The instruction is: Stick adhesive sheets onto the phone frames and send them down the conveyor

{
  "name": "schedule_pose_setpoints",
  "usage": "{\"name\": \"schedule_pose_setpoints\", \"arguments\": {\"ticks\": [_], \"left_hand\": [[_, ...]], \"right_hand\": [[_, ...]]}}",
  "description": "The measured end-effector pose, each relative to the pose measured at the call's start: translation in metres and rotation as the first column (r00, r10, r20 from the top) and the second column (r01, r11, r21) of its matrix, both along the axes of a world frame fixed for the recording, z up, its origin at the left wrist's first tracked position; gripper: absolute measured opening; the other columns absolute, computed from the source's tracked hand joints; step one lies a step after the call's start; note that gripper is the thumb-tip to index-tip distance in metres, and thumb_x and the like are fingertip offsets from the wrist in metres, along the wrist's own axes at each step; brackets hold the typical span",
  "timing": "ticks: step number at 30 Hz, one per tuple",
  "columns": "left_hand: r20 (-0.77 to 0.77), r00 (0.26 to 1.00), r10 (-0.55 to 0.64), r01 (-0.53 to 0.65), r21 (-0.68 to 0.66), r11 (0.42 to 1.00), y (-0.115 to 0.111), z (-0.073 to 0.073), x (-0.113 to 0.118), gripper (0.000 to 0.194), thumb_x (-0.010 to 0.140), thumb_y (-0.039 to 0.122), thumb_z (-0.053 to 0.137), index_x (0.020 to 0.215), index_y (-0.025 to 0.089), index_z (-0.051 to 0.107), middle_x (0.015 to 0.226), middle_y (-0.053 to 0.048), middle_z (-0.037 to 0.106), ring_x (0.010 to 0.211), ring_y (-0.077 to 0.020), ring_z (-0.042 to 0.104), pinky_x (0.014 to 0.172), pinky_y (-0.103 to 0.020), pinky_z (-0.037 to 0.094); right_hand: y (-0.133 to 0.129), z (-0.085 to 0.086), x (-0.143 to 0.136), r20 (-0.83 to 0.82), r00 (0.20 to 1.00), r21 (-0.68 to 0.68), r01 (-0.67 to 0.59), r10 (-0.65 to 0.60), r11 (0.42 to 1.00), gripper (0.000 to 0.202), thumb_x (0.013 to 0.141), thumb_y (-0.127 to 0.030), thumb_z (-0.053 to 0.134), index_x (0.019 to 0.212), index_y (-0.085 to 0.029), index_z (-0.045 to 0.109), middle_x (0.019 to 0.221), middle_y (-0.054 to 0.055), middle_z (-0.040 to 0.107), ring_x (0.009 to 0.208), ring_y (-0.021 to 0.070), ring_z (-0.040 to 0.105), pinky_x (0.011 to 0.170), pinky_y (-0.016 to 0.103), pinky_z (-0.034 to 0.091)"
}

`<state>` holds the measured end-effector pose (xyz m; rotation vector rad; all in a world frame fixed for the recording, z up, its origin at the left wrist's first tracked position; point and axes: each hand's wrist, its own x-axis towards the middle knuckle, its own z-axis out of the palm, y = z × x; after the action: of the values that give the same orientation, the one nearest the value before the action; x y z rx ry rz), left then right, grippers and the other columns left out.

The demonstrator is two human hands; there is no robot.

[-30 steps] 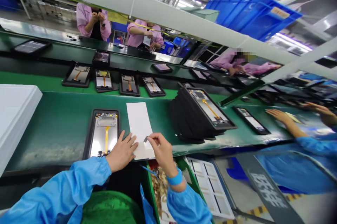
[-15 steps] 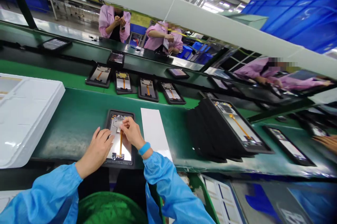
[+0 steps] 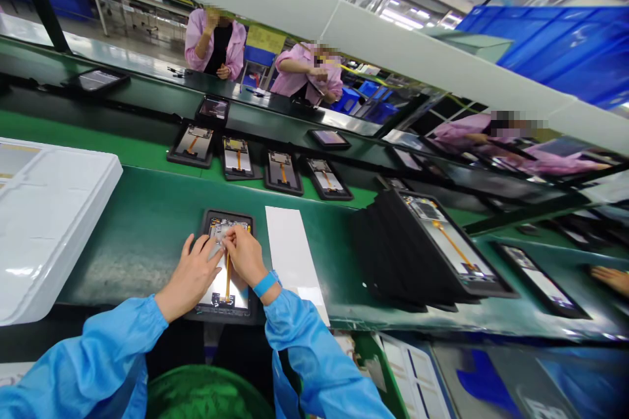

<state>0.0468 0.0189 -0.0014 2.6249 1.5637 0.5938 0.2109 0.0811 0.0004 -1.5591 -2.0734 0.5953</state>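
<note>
An opened tablet (image 3: 240,298) lies in a black frame on the green bench before me, its inside facing up. An orange ribbon cable (image 3: 228,278) runs down its silver middle. My left hand (image 3: 190,275) rests over the tablet's left edge, fingers apart and reaching to the circuit board. Bent over the upper part, my right hand (image 3: 246,255) has thumb and finger pinched on a small pale piece (image 3: 217,247) at the board. Fingers partly hide that piece, so its kind is unclear. A white sheet (image 3: 289,245) lies just right of the tablet.
White trays (image 3: 63,216) are stacked on the left. To the right stands a leaning stack of black-framed tablets (image 3: 447,235), with another tablet (image 3: 540,281) beyond. Several opened tablets (image 3: 284,171) lie on the green belt behind. Co-workers in pink (image 3: 216,45) sit opposite; a co-worker's hand (image 3: 612,278) shows far right.
My left hand has moved right and up, its fingertips now close to my right hand's. My right hand stays pinched over the board. The tablets on the belt have shifted slightly right.
</note>
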Motion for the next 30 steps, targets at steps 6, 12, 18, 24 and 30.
{"name": "schedule_pose_setpoints", "arguments": {"ticks": [6, 12, 18, 24, 30], "left_hand": [[0.009, 1.000, -0.023, 0.024, -0.044, 0.999, 0.005, 0.006, 0.002, 0.036, 0.096, 0.028, 0.050, 0.130, 0.019, 0.057, 0.128, -0.014, 0.059, 0.120, -0.0286, 0.048, 0.103, -0.050, 0.035], [-0.004, 0.996, 0.090, -0.090, -0.068, 0.994, 0.001, 0.012, 0.011, 0.031, 0.095, 0.029, 0.052, 0.123, 0.022, 0.062, 0.119, -0.013, 0.061, 0.114, -0.0286, 0.050, 0.090, -0.046, 0.041], [0.051, 0.939, 0.340, -0.344, 0.088, 0.935, -0.003, 0.037, -0.056, 0.031, 0.094, 0.040, 0.053, 0.111, 0.019, 0.068, 0.135, -0.016, 0.053, 0.124, -0.0312, 0.044, 0.101, -0.050, 0.035], [0.048, 0.420, 0.906, -0.907, -0.009, 0.421, -0.053, 0.085, -0.271, 0.050, 0.096, 0.040, 0.039, 0.098, -0.001, 0.068, 0.112, -0.033, 0.060, 0.115, -0.0438, 0.049, 0.090, -0.056, 0.037], [0.033, 0.005, 0.999, -0.957, -0.289, 0.014, -0.093, 0.098, -0.391, 0.063, 0.072, 0.061, 0.067, 0.092, 0.001, 0.065, 0.112, -0.034, 0.061, 0.114, -0.0490, 0.050, 0.087, -0.055, 0.040]], "right_hand": [[0.010, -0.006, 0.006, 0.008, 0.999, 0.041, 0.052, -0.053, 0.998, 0.009, 0.088, -0.024, 0.061, 0.096, -0.024, 0.058, 0.095, 0.001, 0.062, 0.088, 0.0177, 0.060, 0.077, 0.028, 0.045], [0.017, 0.001, 0.004, 0.099, 0.995, -0.004, 0.034, -0.033, 0.999, 0.010, 0.086, -0.033, 0.062, 0.087, -0.024, 0.058, 0.081, 0.000, 0.063, 0.073, 0.0178, 0.060, 0.065, 0.027, 0.038], [0.039, -0.009, 0.013, 0.129, 0.991, 0.000, 0.031, -0.031, 1.000, 0.022, 0.089, -0.041, 0.046, 0.092, -0.024, 0.060, 0.084, 0.003, 0.068, 0.077, 0.0217, 0.065, 0.066, 0.031, 0.042], [0.042, -0.020, 0.024, 0.030, 0.999, 0.002, 0.025, -0.025, 1.000, 0.040, 0.083, -0.050, 0.046, 0.101, -0.018, 0.063, 0.099, 0.011, 0.068, 0.086, 0.0252, 0.067, 0.076, 0.036, 0.049], [0.043, -0.015, 0.022, 0.003, 1.000, 0.024, 0.011, -0.011, 1.000, 0.035, 0.083, -0.046, 0.045, 0.095, -0.018, 0.063, 0.101, 0.012, 0.067, 0.083, 0.0243, 0.066, 0.080, 0.039, 0.050]]}}
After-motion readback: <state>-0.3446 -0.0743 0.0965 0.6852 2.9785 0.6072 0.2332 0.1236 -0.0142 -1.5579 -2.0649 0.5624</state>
